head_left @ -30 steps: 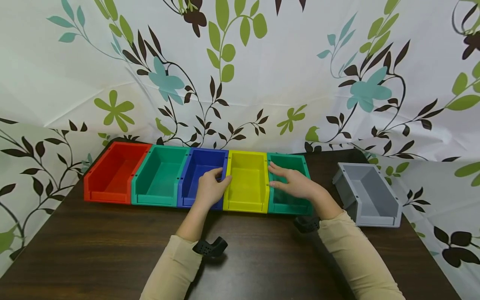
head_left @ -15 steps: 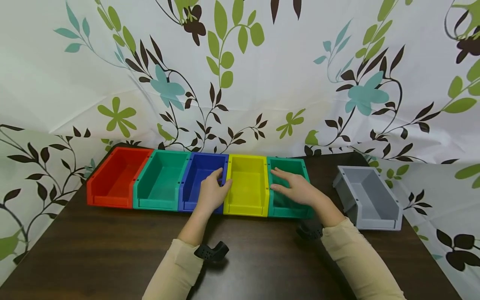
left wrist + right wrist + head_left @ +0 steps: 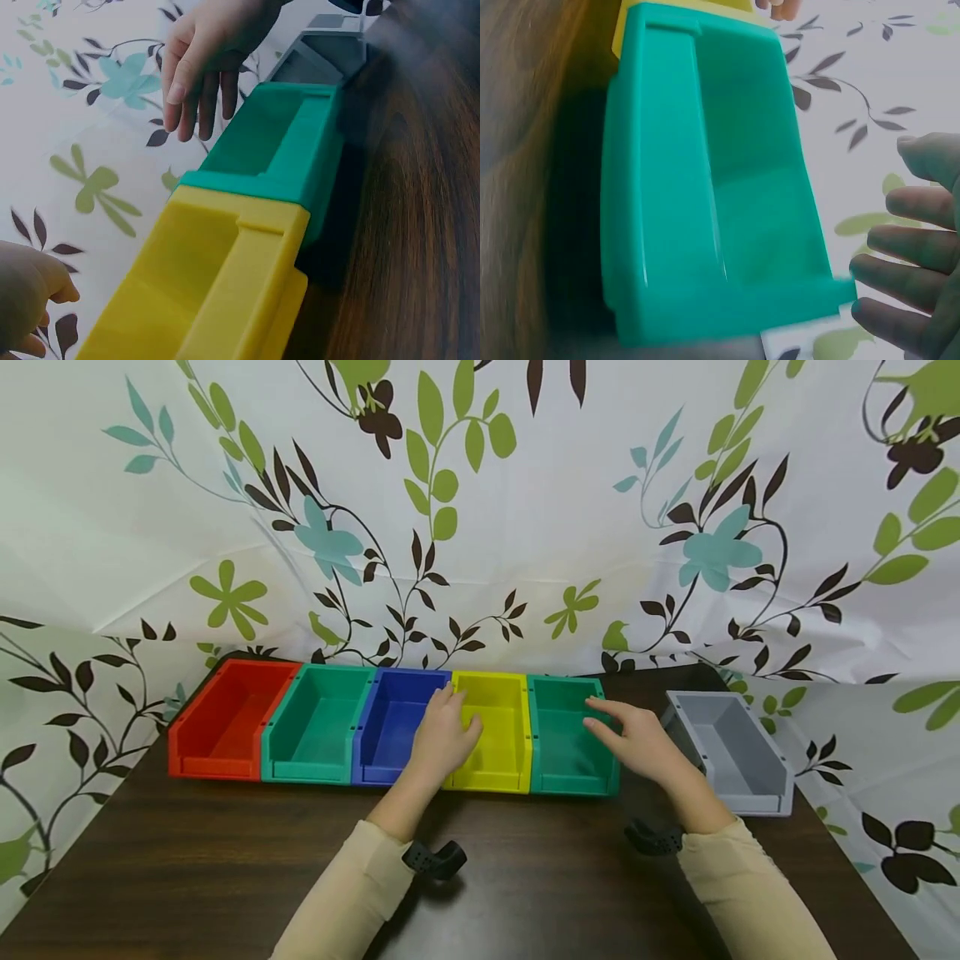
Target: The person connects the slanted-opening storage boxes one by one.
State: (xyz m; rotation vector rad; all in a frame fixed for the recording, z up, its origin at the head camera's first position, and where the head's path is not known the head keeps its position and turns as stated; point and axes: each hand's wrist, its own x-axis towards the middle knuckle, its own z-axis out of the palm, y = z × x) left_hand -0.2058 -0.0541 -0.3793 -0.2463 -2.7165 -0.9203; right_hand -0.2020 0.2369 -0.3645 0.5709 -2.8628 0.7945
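Observation:
In the head view my left hand (image 3: pixel 444 735) hovers over the border between the blue bin (image 3: pixel 397 710) and the yellow bin (image 3: pixel 498 727), fingers relaxed and holding nothing. My right hand (image 3: pixel 633 739) is above the right edge of the right-hand green bin (image 3: pixel 566 739), its fingers extended toward the left. In the right wrist view the fingers (image 3: pixel 907 247) spread beside that green bin with nothing between them. The left wrist view shows part of my left hand (image 3: pixel 30 296) alongside the yellow bin. All the bins in the row appear empty inside.
A red bin (image 3: pixel 232 718) and another green bin (image 3: pixel 318 722) continue the row leftward. A grey bin (image 3: pixel 738 756) stands apart at the right, angled. The dark wooden table (image 3: pixel 187 860) ends at a patterned cloth (image 3: pixel 525 527) behind.
Both hands have moved right: the left from the blue-yellow wall partly over the yellow bin, the right away from the yellow-green wall to the green bin's outer edge. The bins stay put.

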